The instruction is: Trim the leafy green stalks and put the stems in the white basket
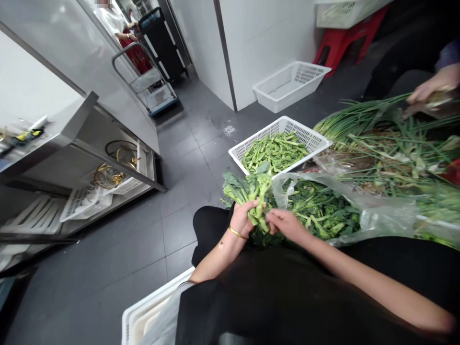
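1 bunch of greens (247, 188), 1 bag (381, 218) & 1 stalk-filled basket (316, 143) are seen; bunch is gripped in closed L hand (240, 218), just beside R hand (285, 224), fingers curled, hold can't be told.

The left hand (243, 218) is covering part of the green stalks (265, 184) it is holding, while the right hand (287, 225) is blurring and curling its fingertips out of sight, leaving its grip uncertain. A plastic bag (383, 215) is hiding some of the dark greens (325, 203) inside. The right edge is cutting off a co-worker's sleeve (449, 53); the top edge is slicing through a white basket (334, 17). Small items (30, 136) on the counter (61, 117) are blurring beyond naming.
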Demonstrator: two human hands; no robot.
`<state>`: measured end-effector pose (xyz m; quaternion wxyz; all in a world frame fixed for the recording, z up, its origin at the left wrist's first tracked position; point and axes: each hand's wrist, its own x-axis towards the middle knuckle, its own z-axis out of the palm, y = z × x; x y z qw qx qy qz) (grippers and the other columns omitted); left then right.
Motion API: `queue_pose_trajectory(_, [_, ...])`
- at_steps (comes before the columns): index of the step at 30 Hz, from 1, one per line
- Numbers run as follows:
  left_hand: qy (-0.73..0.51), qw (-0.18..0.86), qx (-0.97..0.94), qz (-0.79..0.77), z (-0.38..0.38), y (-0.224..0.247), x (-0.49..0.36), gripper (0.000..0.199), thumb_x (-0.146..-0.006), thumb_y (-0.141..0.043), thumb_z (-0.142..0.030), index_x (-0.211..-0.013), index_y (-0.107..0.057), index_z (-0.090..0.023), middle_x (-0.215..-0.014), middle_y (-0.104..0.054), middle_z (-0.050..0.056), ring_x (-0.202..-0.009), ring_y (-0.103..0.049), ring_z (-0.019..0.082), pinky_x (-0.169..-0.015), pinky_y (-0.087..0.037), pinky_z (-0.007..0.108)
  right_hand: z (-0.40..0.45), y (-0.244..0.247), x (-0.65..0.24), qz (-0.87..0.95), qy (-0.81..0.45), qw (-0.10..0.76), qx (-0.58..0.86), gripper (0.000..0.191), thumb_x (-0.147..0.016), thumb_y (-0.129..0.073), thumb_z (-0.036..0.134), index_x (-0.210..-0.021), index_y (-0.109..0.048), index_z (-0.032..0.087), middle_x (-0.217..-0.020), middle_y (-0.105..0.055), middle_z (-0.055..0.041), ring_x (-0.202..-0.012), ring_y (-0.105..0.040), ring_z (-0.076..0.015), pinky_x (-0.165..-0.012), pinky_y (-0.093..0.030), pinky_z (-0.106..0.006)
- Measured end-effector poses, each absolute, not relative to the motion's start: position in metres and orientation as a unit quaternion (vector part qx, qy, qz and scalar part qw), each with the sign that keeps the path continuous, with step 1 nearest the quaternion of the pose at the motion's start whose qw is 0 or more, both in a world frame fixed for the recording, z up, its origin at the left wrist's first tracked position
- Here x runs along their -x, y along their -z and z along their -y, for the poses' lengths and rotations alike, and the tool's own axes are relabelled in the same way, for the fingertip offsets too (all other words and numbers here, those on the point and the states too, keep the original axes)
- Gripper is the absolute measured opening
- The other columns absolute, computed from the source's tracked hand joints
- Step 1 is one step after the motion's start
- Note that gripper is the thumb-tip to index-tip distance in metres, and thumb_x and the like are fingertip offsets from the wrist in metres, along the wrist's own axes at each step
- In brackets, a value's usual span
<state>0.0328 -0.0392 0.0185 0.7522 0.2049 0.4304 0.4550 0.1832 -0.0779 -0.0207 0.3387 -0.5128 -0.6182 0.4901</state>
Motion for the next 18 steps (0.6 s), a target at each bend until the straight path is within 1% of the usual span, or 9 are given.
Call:
queue_pose_trajectory(2, [-0.472,0.735,-0.207,-0.441,0.029,-0.019,-0.031,0.031,-0.054,-0.078,-0.016,-0.080,-0.061,-0.012,-0.066,-0.064,0.004,-0.058,-0.062,0.014,-0.059,-0.048,0.027,0.089,0.035,-0.187,0.697,-0.427,0.246,0.522,0.038,-0.086,-0.048,0.051,-0.097,-0.066,0.020,-0.087,-0.069,-0.0068,-0.073,-0.064,-0.0193,-0.070,-0.047,-0.031])
queue_pose_trajectory(4, [-0.483,0.718,-0.219,-0.450,0.005,-0.021,-0.035,0.024,-0.058,-0.075,-0.012,-0.077,-0.062,-0.011,-0.066,-0.065,0.005,-0.059,-0.062,0.014,-0.060,-0.048,0.026,0.098,0.048,-0.197,0.740,-0.367,0.158,0.540,0.051,-0.079,-0.059,0.047,-0.124,-0.058,0.024,-0.110,-0.066,-0.0100,-0.088,-0.065,-0.0231,-0.076,-0.048,-0.033])
queue_pose_trajectory(6, [-0.482,0.707,-0.238,-0.458,-0.036,-0.028,-0.048,0.017,-0.061,-0.072,-0.007,-0.074,-0.061,-0.010,-0.064,-0.064,0.004,-0.057,-0.060,0.013,-0.062,-0.047,0.026,0.103,0.057,-0.207,0.749,-0.362,0.100,0.545,0.058,-0.079,-0.060,0.044,-0.132,-0.052,0.024,-0.106,-0.067,-0.0095,-0.088,-0.066,-0.0235,-0.075,-0.049,-0.033])
queue_pose_trajectory(9, [-0.471,0.702,-0.267,-0.462,-0.108,-0.050,-0.076,0.016,-0.063,-0.069,-0.001,-0.073,-0.060,-0.010,-0.060,-0.062,0.002,-0.054,-0.057,0.010,-0.065,-0.047,0.027,0.103,0.059,-0.215,0.766,-0.362,0.067,0.527,0.042,-0.082,-0.058,0.039,-0.121,-0.060,0.023,-0.092,-0.071,-0.0075,-0.085,-0.067,-0.0240,-0.072,-0.049,-0.032])
queue_pose_trajectory(11, [-0.476,0.697,-0.282,-0.456,-0.138,-0.065,-0.088,0.013,-0.066,-0.069,-0.004,-0.069,-0.059,-0.010,-0.057,-0.059,0.000,-0.051,-0.054,0.008,-0.063,-0.046,0.024,0.099,0.052,-0.216,0.765,-0.349,0.086,0.534,0.033,-0.080,-0.060,0.036,-0.109,-0.066,0.022,-0.088,-0.071,-0.0080,-0.083,-0.067,-0.0250,-0.071,-0.049,-0.034])
queue_pose_trajectory(13, [-0.449,0.722,-0.303,-0.430,-0.138,-0.070,-0.087,0.011,-0.069,-0.070,-0.010,-0.068,-0.060,-0.010,-0.058,-0.060,0.002,-0.052,-0.054,0.008,-0.059,-0.045,0.022,0.091,0.039,-0.217,0.715,-0.402,0.154,0.551,0.029,-0.083,-0.056,0.038,-0.102,-0.067,0.020,-0.082,-0.071,-0.0073,-0.073,-0.066,-0.0222,-0.066,-0.049,-0.033])
queue_pose_trajectory(15, [-0.404,0.754,-0.320,-0.406,-0.109,-0.061,-0.075,0.015,-0.067,-0.074,-0.018,-0.068,-0.061,-0.010,-0.059,-0.061,0.004,-0.051,-0.055,0.010,-0.055,-0.045,0.024,0.075,0.021,-0.222,0.613,-0.497,0.256,0.558,0.037,-0.086,-0.049,0.045,-0.108,-0.063,0.018,-0.072,-0.068,-0.0048,-0.060,-0.063,-0.0176,-0.056,-0.048,-0.029])
queue_pose_trajectory(17, [-0.358,0.786,-0.342,-0.371,-0.063,-0.043,-0.059,0.023,-0.061,-0.079,-0.024,-0.069,-0.062,-0.010,-0.059,-0.059,0.003,-0.051,-0.054,0.010,-0.053,-0.043,0.024,0.051,0.004,-0.226,0.524,-0.554,0.339,0.551,0.048,-0.083,-0.051,0.052,-0.113,-0.059,0.016,-0.066,-0.065,-0.0024,-0.052,-0.058,-0.0149,-0.047,-0.043,-0.026])
queue_pose_trajectory(18, [-0.343,0.789,-0.350,-0.370,-0.039,-0.033,-0.052,0.026,-0.058,-0.081,-0.026,-0.068,-0.062,-0.010,-0.057,-0.058,0.002,-0.049,-0.053,0.010,-0.052,-0.042,0.023,0.039,-0.003,-0.226,0.508,-0.560,0.357,0.548,0.049,-0.080,-0.053,0.055,-0.108,-0.061,0.015,-0.062,-0.063,-0.0014,-0.049,-0.056,-0.0141,-0.045,-0.042,-0.025])
